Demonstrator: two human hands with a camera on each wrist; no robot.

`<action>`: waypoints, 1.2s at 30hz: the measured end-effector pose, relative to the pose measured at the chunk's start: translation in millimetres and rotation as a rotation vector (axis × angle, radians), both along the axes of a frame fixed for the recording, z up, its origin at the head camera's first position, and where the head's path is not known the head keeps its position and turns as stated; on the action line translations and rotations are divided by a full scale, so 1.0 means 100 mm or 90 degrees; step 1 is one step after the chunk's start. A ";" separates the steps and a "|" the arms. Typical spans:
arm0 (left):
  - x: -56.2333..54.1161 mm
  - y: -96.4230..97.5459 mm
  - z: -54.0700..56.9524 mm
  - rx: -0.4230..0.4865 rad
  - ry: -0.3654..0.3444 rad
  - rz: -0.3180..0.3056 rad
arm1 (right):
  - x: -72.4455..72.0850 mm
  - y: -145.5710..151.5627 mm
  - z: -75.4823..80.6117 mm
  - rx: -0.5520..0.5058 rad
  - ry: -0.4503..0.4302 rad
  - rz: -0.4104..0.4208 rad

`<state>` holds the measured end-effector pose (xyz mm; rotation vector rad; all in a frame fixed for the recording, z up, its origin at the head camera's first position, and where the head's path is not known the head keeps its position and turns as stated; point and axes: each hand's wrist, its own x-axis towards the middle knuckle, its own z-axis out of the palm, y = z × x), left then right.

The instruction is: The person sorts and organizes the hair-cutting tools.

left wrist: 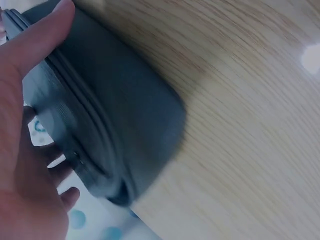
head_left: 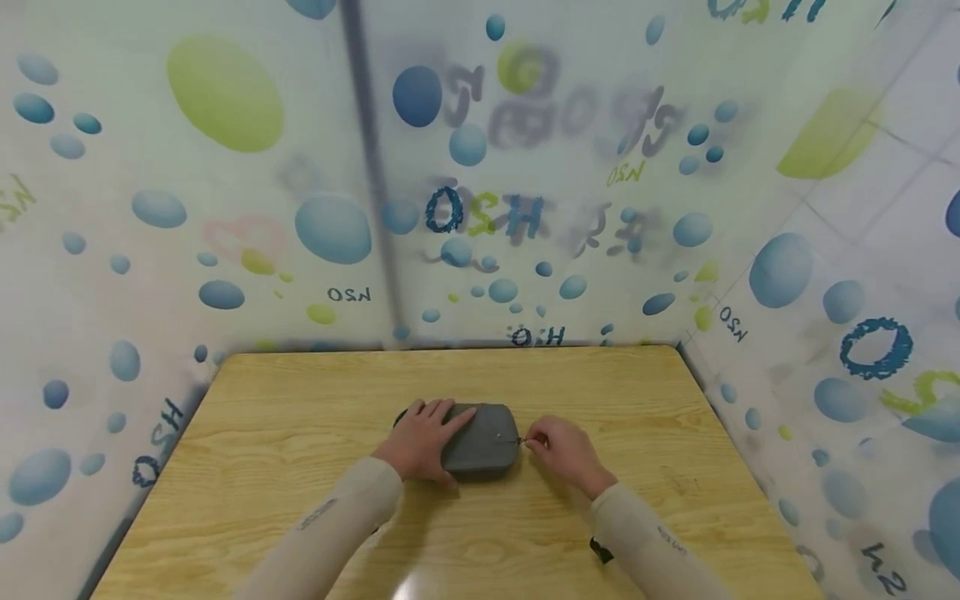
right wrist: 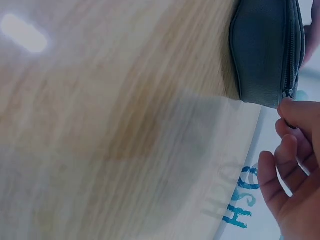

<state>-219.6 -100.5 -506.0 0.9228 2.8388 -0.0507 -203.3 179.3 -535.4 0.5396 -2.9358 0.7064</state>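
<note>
A grey zippered pouch (head_left: 483, 458) lies on the wooden table. My left hand (head_left: 422, 442) grips its left part from above, fingers spread over the top and thumb along the near side. In the left wrist view the thumb presses against the side of the pouch (left wrist: 135, 105), by the zip seam. At the pouch's right end, my right hand (head_left: 564, 450) pinches the zipper pull (head_left: 521, 441) between thumb and index finger. The right wrist view shows the zipper slider (right wrist: 288, 93) at the end of the closed-looking zipper teeth (right wrist: 292, 45), right at those fingertips.
The wooden table (head_left: 300, 417) reaches back to a wall covering (head_left: 465, 275) printed with blue and green bubbles and lettering. Similar printed panels stand at the left and right sides. A small dark object (head_left: 601, 550) shows beside the right sleeve.
</note>
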 end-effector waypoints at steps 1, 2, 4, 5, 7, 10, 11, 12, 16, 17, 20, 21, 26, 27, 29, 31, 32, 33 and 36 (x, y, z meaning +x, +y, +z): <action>0.00 -0.04 0.00 0.004 -0.001 0.010 | -0.02 0.00 0.01 0.003 -0.001 -0.001; 0.01 -0.07 0.00 0.005 -0.003 0.021 | -0.04 0.00 0.01 0.008 -0.002 -0.004; 0.01 -0.13 0.00 0.002 -0.002 0.038 | -0.08 0.00 0.03 0.012 -0.005 -0.007; 0.01 -0.15 -0.01 -0.001 -0.002 0.044 | -0.10 -0.01 0.03 0.013 -0.004 -0.007; 0.01 -0.18 -0.02 -0.007 -0.005 0.047 | -0.13 -0.02 0.04 0.014 -0.003 -0.008; 0.00 -0.19 -0.04 -0.013 -0.012 0.047 | -0.17 -0.03 0.04 0.014 -0.001 -0.007; 0.00 -0.20 -0.04 -0.011 -0.011 0.049 | -0.18 -0.03 0.03 0.016 -0.001 -0.007; 0.00 -0.20 -0.05 -0.005 -0.010 0.051 | -0.19 -0.03 0.03 0.016 -0.004 -0.009; -0.03 -0.22 -0.08 -0.002 0.005 0.058 | -0.20 -0.04 0.03 0.018 -0.012 -0.011; -0.03 -0.23 -0.09 0.002 0.008 0.058 | -0.20 -0.04 0.03 0.016 -0.014 -0.010; -0.04 -0.24 -0.11 0.004 0.013 0.055 | -0.19 -0.04 0.05 0.018 -0.014 -0.005; -0.04 -0.24 -0.11 0.005 0.012 0.055 | -0.19 -0.04 0.05 0.019 -0.013 -0.002; -0.03 -0.24 -0.11 0.002 0.028 0.048 | -0.16 -0.03 0.07 0.036 -0.001 0.016; -0.03 -0.24 -0.11 0.000 0.033 0.047 | -0.16 -0.02 0.07 0.039 0.000 0.021; -0.03 -0.24 -0.11 -0.001 0.042 0.045 | -0.14 -0.02 0.07 0.051 0.002 0.030; -0.02 -0.25 -0.11 -0.002 0.044 0.046 | -0.11 -0.01 0.06 0.056 -0.001 0.038; -0.02 -0.25 -0.11 -0.002 0.042 0.046 | -0.10 -0.01 0.05 0.058 -0.001 0.043; -0.02 -0.25 -0.11 0.001 0.039 0.045 | -0.08 -0.01 0.05 0.058 0.001 0.048; -0.02 -0.26 -0.11 0.011 0.030 0.044 | -0.05 0.00 0.05 0.045 0.006 0.068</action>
